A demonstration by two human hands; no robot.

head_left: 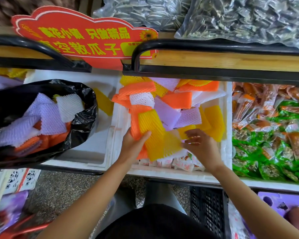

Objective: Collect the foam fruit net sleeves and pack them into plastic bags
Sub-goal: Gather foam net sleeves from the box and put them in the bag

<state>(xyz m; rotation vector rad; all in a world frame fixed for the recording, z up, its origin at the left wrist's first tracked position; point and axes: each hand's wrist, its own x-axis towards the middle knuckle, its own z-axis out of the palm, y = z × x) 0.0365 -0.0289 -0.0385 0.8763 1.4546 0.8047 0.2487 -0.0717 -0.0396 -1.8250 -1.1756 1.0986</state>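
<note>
Dozens of foam net sleeves (171,107), flat diamond-mesh tubes in orange, yellow, pale purple and white, lie jumbled in a white foam box (226,118). The heap is thickest toward the far wall, and one orange sleeve hangs over the box's left edge.

Of the two hands, the left hand (133,144) grips a stack of sleeves (152,131). Yellow ones face up and orange ones sit beneath, with the thumb across the top. The right hand (198,144) reaches over yellow sleeves near the box floor, its fingers spread and bent. Motion blur hides whether it pinches anything.

Just left stands a black plastic bag (83,118), glossy and crinkled. Its mouth gapes upward and it is partly filled with purple, white and orange sleeves (47,114). It sits in a second foam box (93,149), whose smooth white floor shows bare between bag and heap.

A wooden shelf (214,60) with a black tubular rail (179,44) overhangs the far side of both boxes, which are open from above on the near side.

Small red-and-white packets (185,163) lie along the middle box's near rim. Shiny green and orange snack packets (269,135) fill the bin to the right.
</note>
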